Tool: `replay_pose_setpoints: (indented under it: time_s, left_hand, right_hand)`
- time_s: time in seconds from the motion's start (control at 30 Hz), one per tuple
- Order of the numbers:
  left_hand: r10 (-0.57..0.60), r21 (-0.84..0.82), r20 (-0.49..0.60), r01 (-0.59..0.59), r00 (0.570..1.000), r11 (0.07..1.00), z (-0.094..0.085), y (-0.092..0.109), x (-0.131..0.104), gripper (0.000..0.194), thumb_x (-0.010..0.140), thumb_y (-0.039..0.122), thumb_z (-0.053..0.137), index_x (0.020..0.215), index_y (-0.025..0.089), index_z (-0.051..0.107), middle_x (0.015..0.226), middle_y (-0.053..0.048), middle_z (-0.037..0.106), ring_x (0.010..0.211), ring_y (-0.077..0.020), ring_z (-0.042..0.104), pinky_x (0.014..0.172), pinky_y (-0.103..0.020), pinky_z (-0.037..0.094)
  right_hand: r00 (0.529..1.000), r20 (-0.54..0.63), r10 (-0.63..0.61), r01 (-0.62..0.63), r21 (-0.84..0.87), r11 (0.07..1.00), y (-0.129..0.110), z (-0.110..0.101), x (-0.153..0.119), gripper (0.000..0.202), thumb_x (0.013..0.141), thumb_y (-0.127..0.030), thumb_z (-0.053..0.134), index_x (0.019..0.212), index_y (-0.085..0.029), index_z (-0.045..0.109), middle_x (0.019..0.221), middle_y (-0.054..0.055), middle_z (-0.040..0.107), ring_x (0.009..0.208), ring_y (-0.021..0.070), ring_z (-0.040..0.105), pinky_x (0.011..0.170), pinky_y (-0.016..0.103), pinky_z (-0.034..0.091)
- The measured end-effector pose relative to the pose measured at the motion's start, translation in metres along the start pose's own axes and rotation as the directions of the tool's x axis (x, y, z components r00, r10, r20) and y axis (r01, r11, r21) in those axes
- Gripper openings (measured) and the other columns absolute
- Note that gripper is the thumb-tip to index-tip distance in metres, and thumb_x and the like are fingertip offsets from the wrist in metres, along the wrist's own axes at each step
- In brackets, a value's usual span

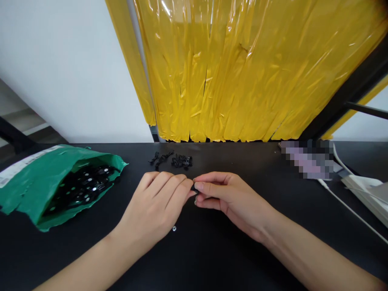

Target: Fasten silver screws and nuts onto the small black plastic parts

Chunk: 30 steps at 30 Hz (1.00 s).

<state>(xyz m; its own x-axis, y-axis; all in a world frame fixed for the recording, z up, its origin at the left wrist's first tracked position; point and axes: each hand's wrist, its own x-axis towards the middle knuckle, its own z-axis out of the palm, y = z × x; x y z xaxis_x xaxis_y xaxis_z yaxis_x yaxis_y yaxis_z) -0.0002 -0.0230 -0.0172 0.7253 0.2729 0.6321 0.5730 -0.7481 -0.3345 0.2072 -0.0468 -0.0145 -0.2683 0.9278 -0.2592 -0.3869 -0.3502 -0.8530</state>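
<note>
My left hand (pixel 162 200) and my right hand (pixel 226 192) meet over the middle of the black table. Between their fingertips is a small black part (pixel 195 188), mostly hidden by the fingers. Both hands are closed on it, the right one with thumb and index finger pinched. Just below my left hand, a small round silvery piece (pixel 174 228) lies on the table. Beyond the hands are a small heap of black parts (pixel 182 161) and, left of it, some loose black parts (pixel 160 159).
On the left, an open green bag (pixel 27 202) holds many black parts with shiny round spots. A blurred-out item (pixel 312 159) lies at the back right, near white cables (pixel 348 210) and a white box (pixel 366 198). Yellow plastic sheeting (pixel 236 81) hangs behind the table (pixel 212 258).
</note>
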Motion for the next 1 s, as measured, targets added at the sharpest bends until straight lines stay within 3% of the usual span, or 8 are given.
replay_pose_setpoints:
  time_s: [0.27, 0.43, 0.6, 0.77, 0.83, 0.93, 1.0]
  left_hand:
    - [0.023, -0.073, -0.057, -0.028, 0.998, 0.997, -0.0029, -0.0015, 0.0023, 0.014, 0.097, 0.011, 0.069, 0.11, 0.009, 0.063, 0.098, -0.01, 0.075, 0.083, -0.0227, 0.064, 0.075, -0.039, 0.046]
    - [-0.013, -0.089, -0.037, 0.01, 0.999, 0.996, -0.0015, -0.0035, 0.0004, 0.011, 0.1, 0.013, 0.066, 0.11, 0.01, 0.063, 0.097, -0.009, 0.074, 0.083, -0.0222, 0.064, 0.076, -0.039, 0.046]
    - [-0.043, -0.084, -0.017, 0.042, 0.999, 0.996, -0.0024, -0.0051, -0.0012, 0.013, 0.101, 0.016, 0.065, 0.113, 0.011, 0.064, 0.1, -0.009, 0.075, 0.085, -0.0226, 0.064, 0.077, -0.04, 0.045]
    - [-0.024, -0.1, -0.042, 0.019, 0.999, 0.995, -0.0039, -0.003, -0.0004, 0.012, 0.099, 0.013, 0.068, 0.109, 0.01, 0.063, 0.097, -0.008, 0.074, 0.084, -0.0222, 0.063, 0.076, -0.039, 0.045]
    - [-0.025, -0.105, -0.035, 0.022, 0.999, 0.994, -0.0033, -0.0028, 0.0, 0.01, 0.099, 0.013, 0.067, 0.108, 0.011, 0.063, 0.096, -0.008, 0.073, 0.082, -0.0217, 0.062, 0.076, -0.039, 0.044]
    - [-0.046, -0.098, -0.011, 0.044, 0.999, 0.994, -0.0021, -0.0036, 0.0001, 0.009, 0.101, 0.015, 0.064, 0.109, 0.011, 0.063, 0.098, -0.008, 0.074, 0.083, -0.022, 0.063, 0.077, -0.039, 0.044]
    - [-0.053, -0.094, -0.003, 0.053, 0.999, 0.994, -0.0019, -0.0042, -0.0002, 0.01, 0.102, 0.017, 0.063, 0.111, 0.011, 0.064, 0.099, -0.008, 0.074, 0.084, -0.0224, 0.064, 0.078, -0.039, 0.044]
  right_hand:
    - [0.999, -0.001, 0.037, -0.037, -0.021, 0.999, -0.0021, 0.0008, -0.001, 0.027, 0.073, -0.033, 0.096, 0.081, -0.016, 0.076, 0.08, 0.0, 0.075, 0.075, 0.0097, 0.072, 0.084, 0.027, 0.064]
    - [0.996, -0.002, -0.084, 0.083, -0.106, 0.991, -0.0001, 0.0041, -0.0005, 0.029, 0.077, -0.039, 0.093, 0.095, -0.019, 0.082, 0.089, 0.001, 0.078, 0.078, 0.0104, 0.072, 0.085, 0.027, 0.063]
    - [0.996, 0.01, -0.084, 0.085, -0.105, 0.991, -0.0026, 0.0046, -0.002, 0.026, 0.085, -0.041, 0.086, 0.096, -0.019, 0.083, 0.089, 0.004, 0.078, 0.082, 0.0142, 0.074, 0.085, 0.031, 0.064]
    - [0.998, -0.015, -0.069, 0.067, -0.103, 0.992, -0.0022, 0.0059, -0.0028, 0.029, 0.076, -0.039, 0.094, 0.084, -0.018, 0.075, 0.081, 0.0, 0.074, 0.079, 0.013, 0.072, 0.081, 0.028, 0.064]
    - [0.996, -0.029, -0.08, 0.077, -0.094, 0.993, -0.0008, 0.0064, -0.0024, 0.032, 0.073, -0.039, 0.096, 0.089, -0.02, 0.075, 0.079, -0.002, 0.073, 0.077, 0.0128, 0.072, 0.079, 0.028, 0.064]
    - [0.993, -0.017, -0.12, 0.117, -0.128, 0.985, -0.0001, 0.0067, -0.002, 0.031, 0.081, -0.042, 0.089, 0.103, -0.021, 0.08, 0.084, 0.001, 0.076, 0.079, 0.0128, 0.073, 0.079, 0.028, 0.064]
    - [0.992, -0.004, -0.128, 0.126, -0.153, 0.98, -0.0009, 0.0066, -0.0021, 0.029, 0.086, -0.043, 0.083, 0.102, -0.019, 0.082, 0.088, 0.003, 0.078, 0.081, 0.0135, 0.073, 0.081, 0.028, 0.064]
